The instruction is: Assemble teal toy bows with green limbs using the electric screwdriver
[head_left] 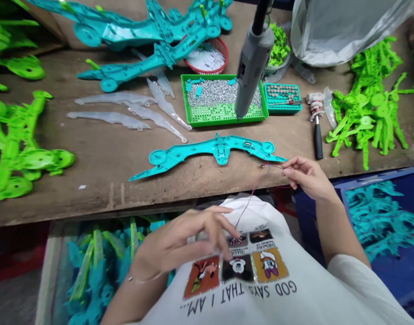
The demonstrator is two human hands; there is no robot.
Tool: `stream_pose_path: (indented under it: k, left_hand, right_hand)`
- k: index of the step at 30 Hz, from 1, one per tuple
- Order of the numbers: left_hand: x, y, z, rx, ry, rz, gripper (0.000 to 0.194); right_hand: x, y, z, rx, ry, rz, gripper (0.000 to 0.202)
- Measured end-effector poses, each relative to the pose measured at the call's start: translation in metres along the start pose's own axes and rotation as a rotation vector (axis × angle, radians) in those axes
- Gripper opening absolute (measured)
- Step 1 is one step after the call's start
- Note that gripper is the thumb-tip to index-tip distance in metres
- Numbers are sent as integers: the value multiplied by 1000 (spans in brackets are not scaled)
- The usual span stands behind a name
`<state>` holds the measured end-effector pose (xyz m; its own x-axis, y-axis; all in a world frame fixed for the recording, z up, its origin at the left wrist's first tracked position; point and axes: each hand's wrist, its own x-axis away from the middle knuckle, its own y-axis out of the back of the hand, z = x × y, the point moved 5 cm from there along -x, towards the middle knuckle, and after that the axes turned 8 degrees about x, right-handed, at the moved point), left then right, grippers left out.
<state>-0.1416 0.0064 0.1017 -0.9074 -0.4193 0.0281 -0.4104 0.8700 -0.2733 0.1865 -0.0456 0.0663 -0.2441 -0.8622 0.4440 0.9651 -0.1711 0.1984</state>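
Note:
A turquoise bow-shaped plastic part (202, 148) lies hollow side up on the workbench in front of me. Thin dark and reddish wires (252, 192) run from near its right end. My right hand (306, 176) pinches wires between thumb and fingers, just beyond the part's right tip. The loose strand hangs over the bench edge toward my left hand (193, 234). That hand hovers before my shirt, fingers apart and somewhat blurred; no grip on the strand shows. A grey electric screwdriver (254, 67) hangs point down above the bench.
Behind the part stands a green tray (227, 123) of small screws, beside a turquoise box (283, 108) of small metal pieces. A hammer (318, 131) lies right of them. Clear plastic strips (114, 119) lie left. Lime parts (372, 113) pile up right; more turquoise parts (153, 34) lie behind.

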Motion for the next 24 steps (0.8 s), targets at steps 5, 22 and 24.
stream_pose_path:
  k: [5, 22, 24]
  left_hand:
    - [-53, -17, 65, -640, 297, -16, 18]
    - [-77, -73, 27, 251, 176, 194, 35]
    - [-59, -53, 13, 290, 151, 56, 32]
  right_hand:
    - [3, 2, 18, -109, 7, 129, 37]
    - [14, -70, 73, -47, 431, 215, 54]
    - [5, -80, 62, -16, 482, 185, 59]
